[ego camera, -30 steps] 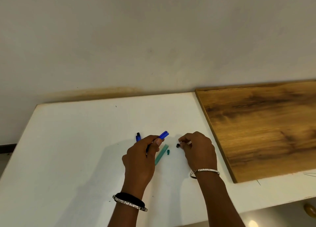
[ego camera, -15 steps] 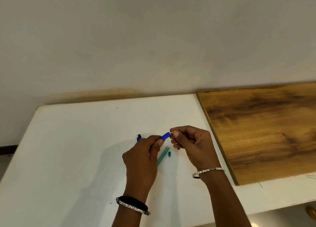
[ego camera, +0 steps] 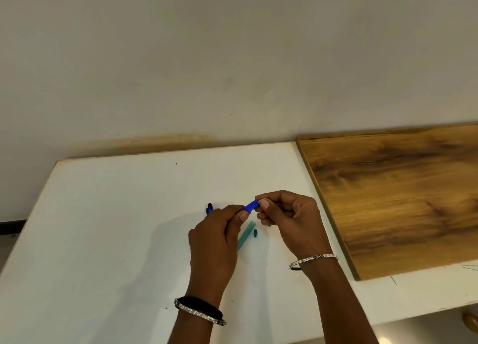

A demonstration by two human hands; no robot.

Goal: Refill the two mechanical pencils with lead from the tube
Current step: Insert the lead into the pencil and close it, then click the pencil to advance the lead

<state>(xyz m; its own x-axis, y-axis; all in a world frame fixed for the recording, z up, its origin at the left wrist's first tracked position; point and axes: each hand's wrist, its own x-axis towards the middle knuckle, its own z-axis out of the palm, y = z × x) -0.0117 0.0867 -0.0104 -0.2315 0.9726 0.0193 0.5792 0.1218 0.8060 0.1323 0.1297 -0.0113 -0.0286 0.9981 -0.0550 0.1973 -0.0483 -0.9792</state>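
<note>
My left hand (ego camera: 217,237) grips a blue mechanical pencil (ego camera: 249,206) just above the white table, its upper end pointing up and right. My right hand (ego camera: 289,219) pinches that upper end with thumb and fingertips; what it pinches is too small to tell. A green lead tube (ego camera: 246,236) lies on the table below the hands, partly hidden by my left hand, with its small green cap (ego camera: 255,233) beside it. The end of a second blue pencil (ego camera: 209,208) peeks out behind my left hand.
The white table (ego camera: 116,227) ends at a wall behind and an edge at the left. A brown wooden board (ego camera: 401,196) lies on its right part, close to my right hand. Thin dark lead strands (ego camera: 469,266) lie at the far right.
My right hand rose from the table beside the small cap and moved left to the top of the blue pencil, which my left hand has kept holding.
</note>
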